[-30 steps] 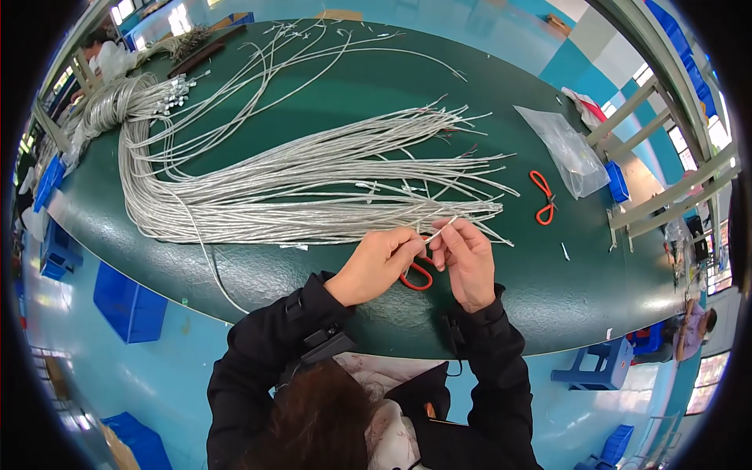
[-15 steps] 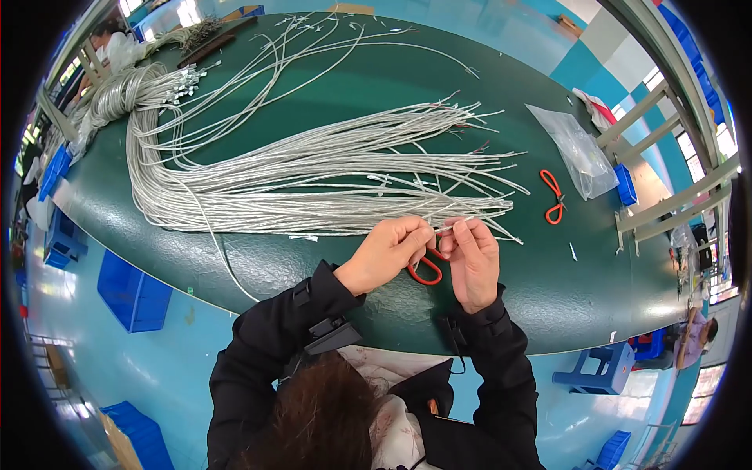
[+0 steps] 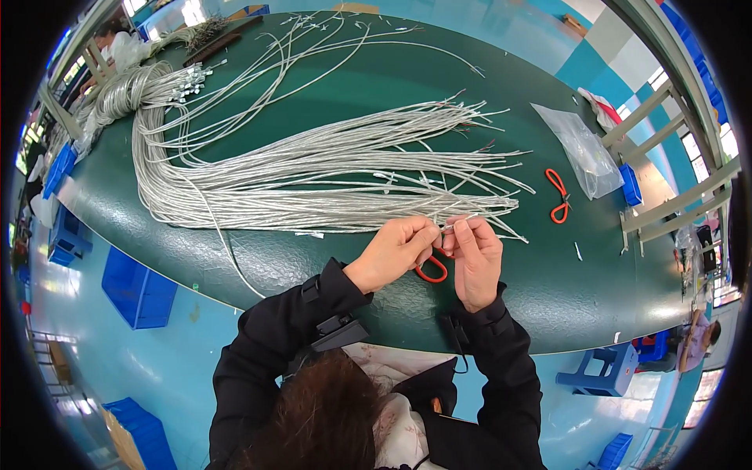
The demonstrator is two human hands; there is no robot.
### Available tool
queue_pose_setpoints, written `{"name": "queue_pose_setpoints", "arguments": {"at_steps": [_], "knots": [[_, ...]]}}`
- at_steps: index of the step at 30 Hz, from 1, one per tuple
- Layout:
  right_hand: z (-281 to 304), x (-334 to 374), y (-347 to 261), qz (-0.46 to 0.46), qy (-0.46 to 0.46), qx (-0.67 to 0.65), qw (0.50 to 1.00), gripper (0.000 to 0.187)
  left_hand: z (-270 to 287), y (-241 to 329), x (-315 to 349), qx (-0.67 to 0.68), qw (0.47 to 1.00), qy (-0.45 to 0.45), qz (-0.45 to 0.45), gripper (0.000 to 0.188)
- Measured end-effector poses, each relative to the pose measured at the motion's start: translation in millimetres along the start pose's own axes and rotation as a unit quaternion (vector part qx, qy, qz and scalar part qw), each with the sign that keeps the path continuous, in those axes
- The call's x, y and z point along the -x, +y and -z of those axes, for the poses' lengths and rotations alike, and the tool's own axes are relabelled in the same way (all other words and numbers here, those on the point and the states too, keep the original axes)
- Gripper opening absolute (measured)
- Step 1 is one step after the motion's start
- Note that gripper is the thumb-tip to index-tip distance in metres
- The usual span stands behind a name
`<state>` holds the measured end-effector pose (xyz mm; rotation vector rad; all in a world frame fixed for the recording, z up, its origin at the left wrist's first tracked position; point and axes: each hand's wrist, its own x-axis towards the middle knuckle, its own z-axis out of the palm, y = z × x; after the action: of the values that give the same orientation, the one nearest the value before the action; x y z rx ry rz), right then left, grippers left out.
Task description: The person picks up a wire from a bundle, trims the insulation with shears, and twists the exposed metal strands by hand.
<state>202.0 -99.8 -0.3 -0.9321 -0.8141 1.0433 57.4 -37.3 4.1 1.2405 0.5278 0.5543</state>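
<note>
My left hand (image 3: 395,252) is closed in a pinch on the end part of a thin silvery-grey cable. Fingertip to fingertip with it, my right hand (image 3: 476,262) pinches the same cable end, whose tip is mostly hidden by the fingers. Between and just below my hands show the red handles of a pair of scissors (image 3: 433,280); whether they hang from my right hand or rest on the table I cannot tell. Beyond my hands, a thick bundle of similar cables (image 3: 298,210) lies across the green table (image 3: 345,301), frayed ends toward the right.
A second red-handled pair of scissors (image 3: 560,220) lies to the right, near a clear plastic bag (image 3: 580,153) and a small blue box (image 3: 630,185). The coiled cables with white connectors (image 3: 188,82) lie at the far left. Blue bins (image 3: 141,286) stand on the floor.
The view has shifted slightly, so everything sits a little to the right. My hands keep their pinch close together, with only a small change at the fingertips.
</note>
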Motion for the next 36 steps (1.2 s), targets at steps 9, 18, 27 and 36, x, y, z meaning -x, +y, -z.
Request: {"name": "queue_pose_setpoints", "arguments": {"at_steps": [9,18,27,36], "knots": [[-2.9,-2.5,0.2,-0.030,0.004,-0.042,0.999,0.017,0.6,7.2,1.9,0.097,0.995,-0.027,0.017,0.022],[-10.9,-11.9,-9.9,-0.105,-0.069,-0.044,0.991,0.015,3.8,7.9,1.2,0.223,0.974,-0.034,-0.014,0.015],[-14.6,-14.6,-14.9,-0.083,-0.110,0.041,0.990,0.011,14.8,19.9,2.9,-0.235,0.930,0.188,-0.213,0.012],[-17.2,-8.2,-13.5,-0.042,-0.102,0.149,0.983,0.007,14.5,20.9,4.8,-0.135,0.971,0.144,-0.134,0.014]]}}
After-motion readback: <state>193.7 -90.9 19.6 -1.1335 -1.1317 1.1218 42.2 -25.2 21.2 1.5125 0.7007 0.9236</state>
